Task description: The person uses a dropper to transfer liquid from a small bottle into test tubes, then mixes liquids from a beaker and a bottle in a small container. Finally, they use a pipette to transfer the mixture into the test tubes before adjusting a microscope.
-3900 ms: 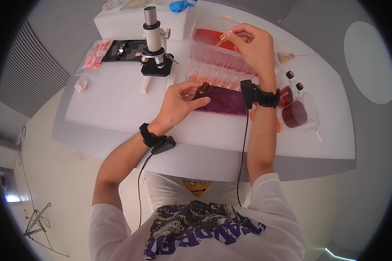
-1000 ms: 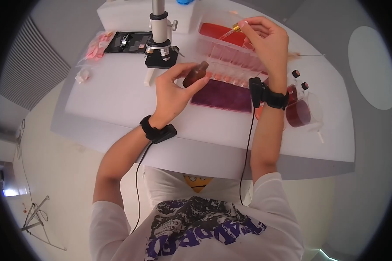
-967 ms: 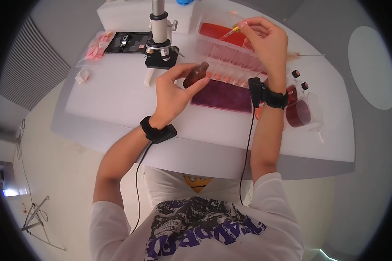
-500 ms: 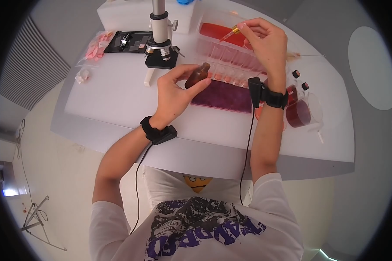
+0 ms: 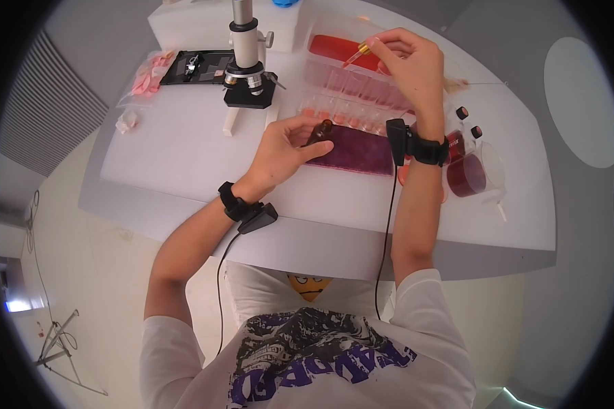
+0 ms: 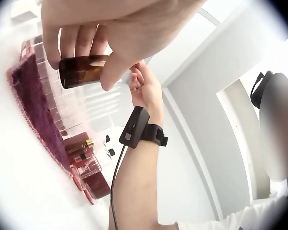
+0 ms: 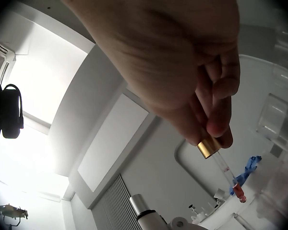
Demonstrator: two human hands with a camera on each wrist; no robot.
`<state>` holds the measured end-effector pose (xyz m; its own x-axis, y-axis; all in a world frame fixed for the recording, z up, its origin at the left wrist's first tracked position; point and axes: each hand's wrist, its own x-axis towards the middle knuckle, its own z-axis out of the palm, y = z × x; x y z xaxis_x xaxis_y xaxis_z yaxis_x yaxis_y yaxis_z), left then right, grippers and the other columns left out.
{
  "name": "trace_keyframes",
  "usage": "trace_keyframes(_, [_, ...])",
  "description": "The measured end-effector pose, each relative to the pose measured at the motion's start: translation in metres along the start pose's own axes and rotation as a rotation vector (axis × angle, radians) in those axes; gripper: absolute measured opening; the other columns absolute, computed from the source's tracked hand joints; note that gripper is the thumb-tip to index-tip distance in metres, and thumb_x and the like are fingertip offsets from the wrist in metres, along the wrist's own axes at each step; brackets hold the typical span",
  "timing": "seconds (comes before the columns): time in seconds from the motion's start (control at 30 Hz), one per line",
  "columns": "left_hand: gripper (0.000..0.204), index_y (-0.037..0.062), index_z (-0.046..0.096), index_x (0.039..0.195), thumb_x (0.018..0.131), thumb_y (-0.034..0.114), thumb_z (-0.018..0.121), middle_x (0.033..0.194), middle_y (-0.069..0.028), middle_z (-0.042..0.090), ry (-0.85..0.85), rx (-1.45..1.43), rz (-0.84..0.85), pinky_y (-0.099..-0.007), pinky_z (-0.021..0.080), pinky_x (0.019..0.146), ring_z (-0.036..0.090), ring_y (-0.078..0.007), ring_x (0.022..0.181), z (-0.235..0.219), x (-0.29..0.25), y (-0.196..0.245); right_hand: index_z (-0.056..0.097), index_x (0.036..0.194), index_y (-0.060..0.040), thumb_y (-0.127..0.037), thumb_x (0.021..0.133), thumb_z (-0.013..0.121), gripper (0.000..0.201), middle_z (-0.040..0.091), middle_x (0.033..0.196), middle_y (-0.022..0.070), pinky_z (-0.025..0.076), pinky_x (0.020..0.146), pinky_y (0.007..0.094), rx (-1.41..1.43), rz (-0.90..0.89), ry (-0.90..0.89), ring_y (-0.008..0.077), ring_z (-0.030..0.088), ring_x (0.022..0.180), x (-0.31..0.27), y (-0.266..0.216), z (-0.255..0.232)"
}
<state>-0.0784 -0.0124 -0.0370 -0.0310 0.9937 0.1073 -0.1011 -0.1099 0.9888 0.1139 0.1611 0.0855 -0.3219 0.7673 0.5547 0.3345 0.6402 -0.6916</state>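
My left hand [image 5: 280, 155] holds a small uncapped amber glass bottle [image 6: 79, 72] between thumb and fingers, its neck pointing up over a purple cloth [image 5: 355, 155]. My right hand [image 5: 415, 71] pinches the top of a glass dropper [image 7: 223, 165] with a gold collar. The dropper slants down to the left, red liquid showing in its tip. In the head view, the dropper overlaps a clear plastic tub [image 5: 314, 71] with red contents. Clear tubes [image 5: 351, 112] stand in a row between the tub and the cloth. My right fingers hide the dropper's bulb.
A microscope [image 5: 247, 61] stands left of the tub, beside a black tray [image 5: 194, 67] and a bag of pink pieces [image 5: 150, 76]. To the right are a beaker of dark red liquid [image 5: 467, 174], bottles with black caps [image 5: 462, 113] and a white foam block [image 5: 170, 27] sits behind.
My left hand has lowered the amber bottle toward the cloth and turned it from leaning to more upright. My right hand keeps the dropper in nearly the same place.
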Motion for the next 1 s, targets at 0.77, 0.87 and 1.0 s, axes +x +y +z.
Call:
trace_keyframes(0.77, [0.032, -0.0018, 0.078, 0.129, 0.098, -0.001, 0.083, 0.129, -0.0024, 0.079, -0.021, 0.056, -0.036, -0.0266, 0.055, 0.105, 0.069, -0.0067, 0.109, 0.0014, -0.0017, 0.0030, 0.084, 0.107, -0.0049, -0.026, 0.101, 0.085, 0.022, 0.084, 0.090, 0.0029, 0.056, 0.066, 0.0206, -0.037, -0.031, -0.024, 0.0065, 0.071, 0.073, -0.0014, -0.0033, 0.0006])
trace_keyframes(0.87, [0.031, -0.0015, 0.078, 0.128, 0.098, -0.001, 0.083, 0.126, -0.0021, 0.079, -0.020, 0.068, -0.041, -0.0260, 0.054, 0.104, 0.068, -0.0064, 0.108, 0.0017, -0.0022, 0.0045, 0.084, 0.106, -0.0038, -0.026, 0.097, 0.086, 0.024, 0.086, 0.092, 0.0094, 0.061, 0.071, 0.0299, -0.037, -0.024, -0.014, 0.0146, 0.081, 0.081, 0.0001, -0.0016, -0.0001])
trace_keyframes(1.0, [0.031, -0.0011, 0.079, 0.128, 0.097, -0.001, 0.084, 0.122, -0.0012, 0.079, -0.017, 0.081, -0.049, -0.0257, 0.055, 0.101, 0.068, -0.0059, 0.106, 0.0025, -0.0027, 0.0071, 0.084, 0.105, -0.0038, -0.027, 0.097, 0.086, 0.025, 0.086, 0.092, 0.0095, 0.061, 0.072, 0.0297, -0.037, -0.008, -0.013, 0.0147, 0.081, 0.081, -0.0004, -0.0033, -0.0002])
